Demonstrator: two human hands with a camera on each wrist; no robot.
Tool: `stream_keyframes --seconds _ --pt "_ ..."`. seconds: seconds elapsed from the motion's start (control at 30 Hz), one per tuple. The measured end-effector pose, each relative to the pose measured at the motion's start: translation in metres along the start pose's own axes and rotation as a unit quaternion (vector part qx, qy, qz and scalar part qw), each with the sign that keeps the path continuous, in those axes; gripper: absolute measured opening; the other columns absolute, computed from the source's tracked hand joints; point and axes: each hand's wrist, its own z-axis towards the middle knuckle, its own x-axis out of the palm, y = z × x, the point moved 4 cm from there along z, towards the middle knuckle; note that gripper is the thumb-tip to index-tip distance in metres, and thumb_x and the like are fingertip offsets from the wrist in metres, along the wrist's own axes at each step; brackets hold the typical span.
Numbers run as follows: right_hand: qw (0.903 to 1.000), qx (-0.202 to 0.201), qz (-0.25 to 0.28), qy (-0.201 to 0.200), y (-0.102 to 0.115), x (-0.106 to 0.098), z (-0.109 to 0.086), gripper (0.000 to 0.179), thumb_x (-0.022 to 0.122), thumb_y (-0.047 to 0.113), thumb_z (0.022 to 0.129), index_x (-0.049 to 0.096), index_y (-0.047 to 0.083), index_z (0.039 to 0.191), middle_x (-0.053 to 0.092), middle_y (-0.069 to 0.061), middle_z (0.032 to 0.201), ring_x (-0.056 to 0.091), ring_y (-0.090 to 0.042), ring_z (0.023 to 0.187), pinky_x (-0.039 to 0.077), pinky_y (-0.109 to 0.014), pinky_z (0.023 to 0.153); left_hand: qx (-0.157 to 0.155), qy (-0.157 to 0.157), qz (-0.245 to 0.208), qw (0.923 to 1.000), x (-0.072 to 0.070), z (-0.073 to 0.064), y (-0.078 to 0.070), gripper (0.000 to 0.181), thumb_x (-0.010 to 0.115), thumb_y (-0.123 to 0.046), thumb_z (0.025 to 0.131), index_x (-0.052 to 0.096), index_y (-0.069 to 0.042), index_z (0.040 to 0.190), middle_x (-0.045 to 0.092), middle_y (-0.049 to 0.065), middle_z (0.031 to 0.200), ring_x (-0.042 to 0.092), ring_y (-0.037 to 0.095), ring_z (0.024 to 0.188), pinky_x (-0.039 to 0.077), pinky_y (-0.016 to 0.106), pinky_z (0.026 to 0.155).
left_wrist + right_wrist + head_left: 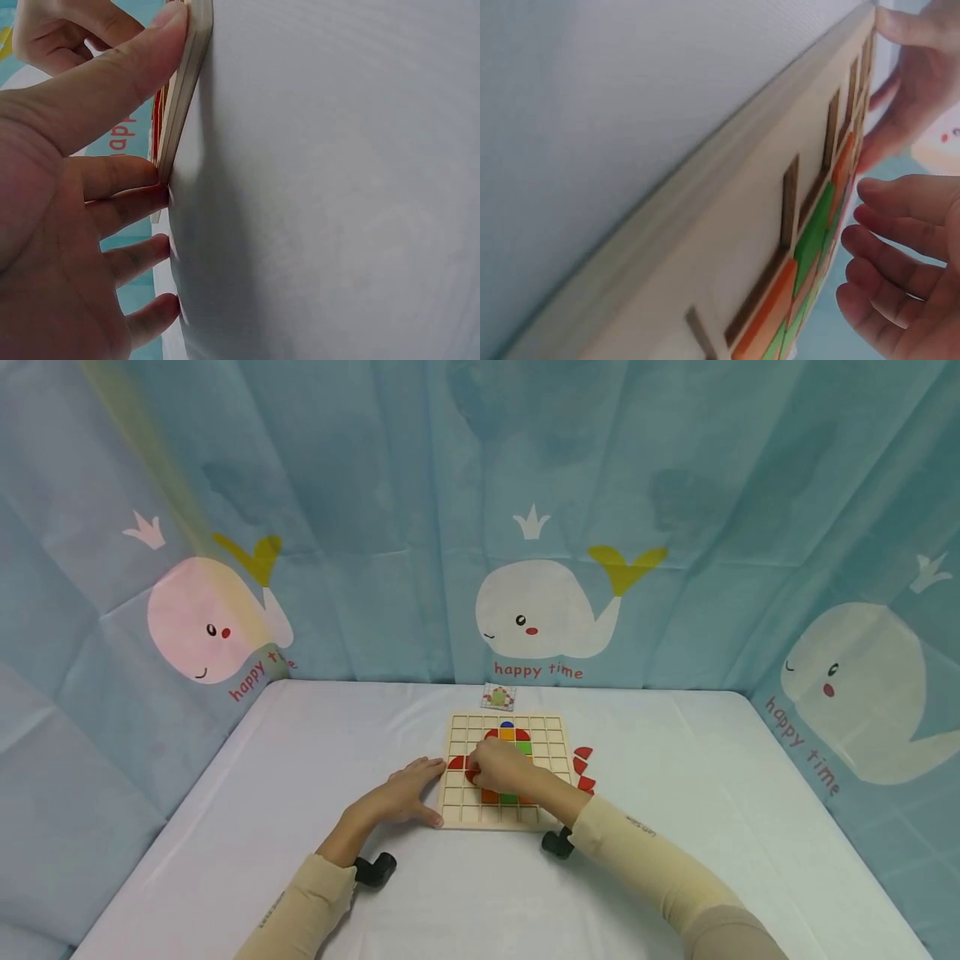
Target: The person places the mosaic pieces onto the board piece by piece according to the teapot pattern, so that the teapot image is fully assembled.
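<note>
My right hand reaches over the left-middle of a square wooden grid board. Its fingers are bent, and thumb and forefinger pinch a red quarter-circle piece low at the grid; the palm hides several cells. Another red quarter-circle lies in a cell by the board's left edge. Orange squares and green squares fill cells around the hand, below a blue half-round piece. With fingers spread, my left hand steadies the board's left side, its thumb against the near corner.
Several loose red pieces lie along the board's right edge. Behind the board is a small pattern card. A white cloth covers the table, and a blue whale-print curtain hangs around it.
</note>
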Motion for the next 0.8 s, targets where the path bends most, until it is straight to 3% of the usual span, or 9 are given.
stream_keyframes --seconds 0.13,0.3,0.5,0.8 --pt "0.9996 0.006 0.024 -0.014 -0.005 -0.008 -0.008 0.01 0.07 0.015 0.088 0.074 0.01 0.08 0.061 0.003 0.067 0.046 -0.007 0.061 0.039 -0.016 0.053 0.001 -0.003 0.006 1.0 0.001 0.001 0.0 0.097 0.086 -0.031 0.071 0.037 -0.001 0.149 0.034 0.014 0.157 0.021 0.038 0.149 0.021 0.06 0.118" --pt "0.9974 0.029 0.05 -0.045 -0.021 -0.017 -0.02 0.012 0.069 0.015 0.088 0.077 0.007 0.091 0.073 -0.004 0.083 0.057 -0.013 0.071 0.051 -0.026 0.066 -0.005 -0.004 0.01 0.9999 0.001 0.0 -0.002 0.097 0.086 -0.031 0.07 0.037 -0.002 0.149 0.035 0.014 0.157 0.021 0.038 0.149 0.02 0.06 0.118" --pt "0.9938 0.076 0.053 -0.062 -0.047 -0.033 -0.036 0.017 0.069 0.018 0.089 0.076 0.005 0.099 0.072 -0.005 0.094 0.063 -0.019 0.088 0.056 -0.036 0.084 -0.01 -0.005 0.012 0.9999 0.001 0.0 -0.003 0.097 0.087 -0.029 0.07 0.038 -0.002 0.148 0.035 0.013 0.157 0.021 0.037 0.149 0.02 0.059 0.119" --pt "0.9872 0.132 0.063 -0.065 -0.093 -0.048 -0.061 0.019 0.065 0.012 0.091 0.074 0.002 0.106 0.071 -0.008 0.098 0.065 -0.024 0.095 0.055 -0.042 0.091 -0.013 -0.006 0.009 0.9999 0.001 -0.001 -0.003 0.096 0.087 -0.029 0.07 0.039 -0.002 0.148 0.035 0.014 0.157 0.021 0.038 0.149 0.02 0.061 0.118"
